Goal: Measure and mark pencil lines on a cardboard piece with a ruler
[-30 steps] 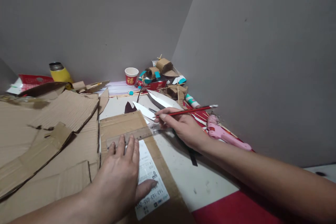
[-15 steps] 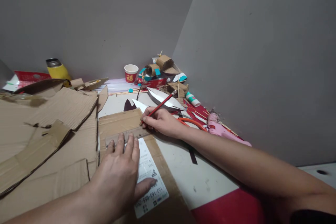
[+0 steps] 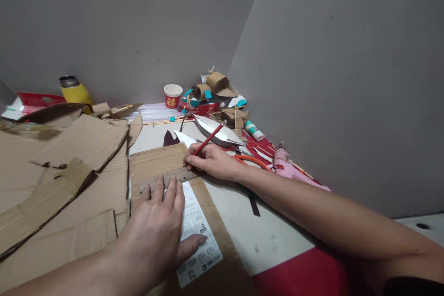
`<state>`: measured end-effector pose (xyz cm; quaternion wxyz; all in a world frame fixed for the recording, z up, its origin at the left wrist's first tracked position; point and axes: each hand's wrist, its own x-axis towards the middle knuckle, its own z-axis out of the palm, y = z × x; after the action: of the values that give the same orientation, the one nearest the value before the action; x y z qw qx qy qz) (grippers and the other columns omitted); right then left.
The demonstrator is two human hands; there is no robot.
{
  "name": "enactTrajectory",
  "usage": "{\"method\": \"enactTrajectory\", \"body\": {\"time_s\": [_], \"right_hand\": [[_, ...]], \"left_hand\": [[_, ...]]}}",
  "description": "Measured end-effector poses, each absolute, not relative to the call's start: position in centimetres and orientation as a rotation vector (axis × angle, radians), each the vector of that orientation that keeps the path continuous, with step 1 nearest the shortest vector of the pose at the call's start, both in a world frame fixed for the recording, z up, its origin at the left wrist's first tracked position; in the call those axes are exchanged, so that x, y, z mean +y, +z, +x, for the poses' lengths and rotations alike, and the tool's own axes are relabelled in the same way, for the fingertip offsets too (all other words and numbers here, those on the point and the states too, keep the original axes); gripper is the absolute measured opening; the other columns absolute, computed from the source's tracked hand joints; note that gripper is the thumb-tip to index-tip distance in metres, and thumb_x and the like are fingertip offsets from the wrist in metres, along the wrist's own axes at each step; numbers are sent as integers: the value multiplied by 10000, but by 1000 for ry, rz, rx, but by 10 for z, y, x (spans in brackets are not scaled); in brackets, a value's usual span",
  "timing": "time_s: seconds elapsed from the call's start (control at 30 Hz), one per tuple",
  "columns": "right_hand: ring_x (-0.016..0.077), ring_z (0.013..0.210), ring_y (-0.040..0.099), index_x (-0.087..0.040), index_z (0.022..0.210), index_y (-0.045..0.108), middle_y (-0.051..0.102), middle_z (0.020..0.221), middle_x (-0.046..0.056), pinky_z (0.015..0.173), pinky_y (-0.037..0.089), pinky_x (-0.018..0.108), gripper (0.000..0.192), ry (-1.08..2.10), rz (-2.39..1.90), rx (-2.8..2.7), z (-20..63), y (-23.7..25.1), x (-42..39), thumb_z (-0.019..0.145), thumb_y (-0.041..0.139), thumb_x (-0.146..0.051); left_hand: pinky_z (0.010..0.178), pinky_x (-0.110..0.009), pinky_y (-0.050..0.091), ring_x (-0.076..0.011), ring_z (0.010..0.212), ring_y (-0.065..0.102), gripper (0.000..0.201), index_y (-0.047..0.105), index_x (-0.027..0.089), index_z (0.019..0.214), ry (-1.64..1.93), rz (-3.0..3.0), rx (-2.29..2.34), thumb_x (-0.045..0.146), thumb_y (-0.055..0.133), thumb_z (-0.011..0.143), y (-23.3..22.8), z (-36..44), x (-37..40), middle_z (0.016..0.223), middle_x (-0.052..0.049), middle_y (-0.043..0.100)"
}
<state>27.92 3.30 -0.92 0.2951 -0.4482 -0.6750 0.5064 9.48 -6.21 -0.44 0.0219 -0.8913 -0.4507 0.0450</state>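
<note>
A see-through ruler [image 3: 180, 174] lies across a piece of brown cardboard [image 3: 157, 158]. My left hand [image 3: 156, 219] rests flat with fingers spread, its fingertips on the ruler and its palm over the cardboard. Beside the thumb, a white printed label [image 3: 199, 240] is stuck on the cardboard. My right hand [image 3: 211, 161] grips a red pencil [image 3: 210, 138], which slants up to the right. The pencil's tip is low at the ruler's upper edge, near the cardboard's right side, mostly hidden by the fingers.
Cardboard sheets [image 3: 90, 148] pile up at left, near a yellow bottle [image 3: 76, 92]. Behind stand a paper cup [image 3: 173, 96] and small cardboard boats [image 3: 217, 84]. A white boat-shaped piece [image 3: 218, 130], orange-handled scissors [image 3: 255, 162] and a pink glue gun [image 3: 294, 173] lie right.
My right hand and the pencil have shifted slightly left along the ruler, and the pencil stands a little steeper. My left hand stays in place on the ruler.
</note>
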Motion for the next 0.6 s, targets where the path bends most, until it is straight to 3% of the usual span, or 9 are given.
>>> {"method": "enactTrajectory", "body": {"time_s": [0.6], "right_hand": [[126,641,536,-175,761,562,596,698,0,603,432,252,151,1150,-1166,-1886,278,-15,29,889,515,-240]], "left_hand": [[1039,-587,409,-459,1341,386,858,416,22,1427,214,-2755,-1392,649,471,844,-3,96,-61,1454,-268,421]]}}
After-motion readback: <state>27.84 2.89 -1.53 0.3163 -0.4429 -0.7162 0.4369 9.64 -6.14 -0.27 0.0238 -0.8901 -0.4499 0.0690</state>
